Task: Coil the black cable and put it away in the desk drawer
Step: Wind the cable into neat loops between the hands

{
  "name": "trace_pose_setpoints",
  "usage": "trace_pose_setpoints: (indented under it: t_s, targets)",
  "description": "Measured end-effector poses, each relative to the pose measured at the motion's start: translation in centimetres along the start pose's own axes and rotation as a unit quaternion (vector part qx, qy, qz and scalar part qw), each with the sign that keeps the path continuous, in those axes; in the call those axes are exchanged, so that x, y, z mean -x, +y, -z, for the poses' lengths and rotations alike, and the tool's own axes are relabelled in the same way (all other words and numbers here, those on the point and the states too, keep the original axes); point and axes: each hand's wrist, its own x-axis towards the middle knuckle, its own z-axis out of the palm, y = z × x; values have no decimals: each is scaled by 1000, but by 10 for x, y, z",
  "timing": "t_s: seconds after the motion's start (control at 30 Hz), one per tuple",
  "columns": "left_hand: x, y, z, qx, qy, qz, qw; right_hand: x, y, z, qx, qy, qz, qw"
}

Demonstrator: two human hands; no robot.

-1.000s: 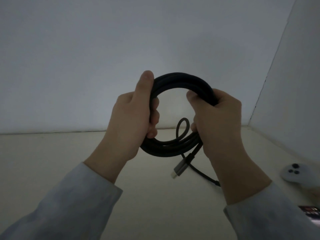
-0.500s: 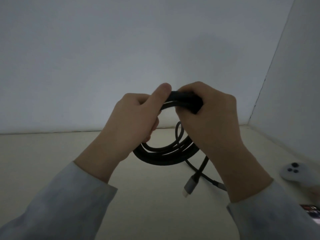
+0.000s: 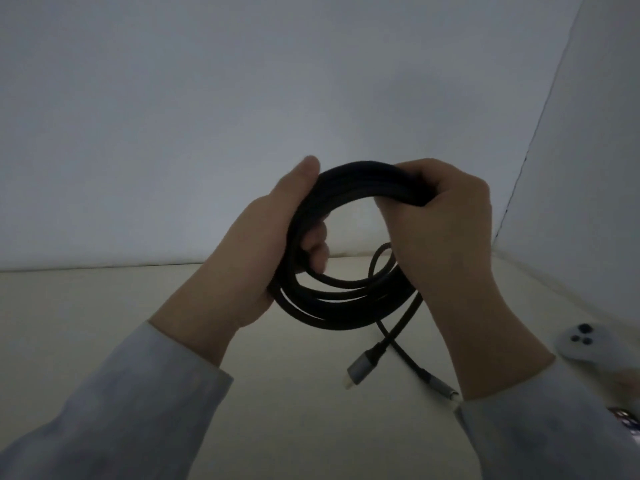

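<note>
The black cable [image 3: 332, 313] is wound into a round coil of several loops, held upright above the pale desk top [image 3: 104, 323]. My left hand [image 3: 256, 258] grips the coil's left side, thumb up along the outside and fingers through the middle. My right hand [image 3: 446, 237] is closed over the coil's top right. Two loose ends hang below the coil, each ending in a grey metal plug [image 3: 360, 370], and they cross over the desk. No drawer is in sight.
A white controller with dark buttons [image 3: 588, 344] lies on the desk at the right edge. A dark flat item [image 3: 627, 419] shows at the lower right corner. Plain walls close off the back and the right side.
The coil has opened back out into a wide ring. My left hand slid down the left side and my right hand stayed on top. The hanging plug ends swung slightly.
</note>
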Motion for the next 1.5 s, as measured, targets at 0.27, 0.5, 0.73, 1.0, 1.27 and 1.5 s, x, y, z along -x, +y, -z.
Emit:
trace_pose_setpoints:
  t_s: [0.27,0.5,0.73,1.0,1.27,1.5]
  targets:
    - [-6,-4,5,-99,98,-22,990,1,1,-6,-26,-44,-57,997]
    - [-2,-10,5,65,-64,-12,996,-3,4,1,-147,5,-185,972]
    - [-1,-2,4,-98,75,-56,991,2,2,-5,-195,-8,-229,954]
    - [-4,-6,8,-156,43,-48,986,0,4,-3,-217,19,-265,939]
    - [2,-6,0,-180,104,-44,977,0,4,-3,-242,37,-290,925]
    - [-2,-11,5,-261,140,-59,953,-1,7,-1,-201,58,-263,942]
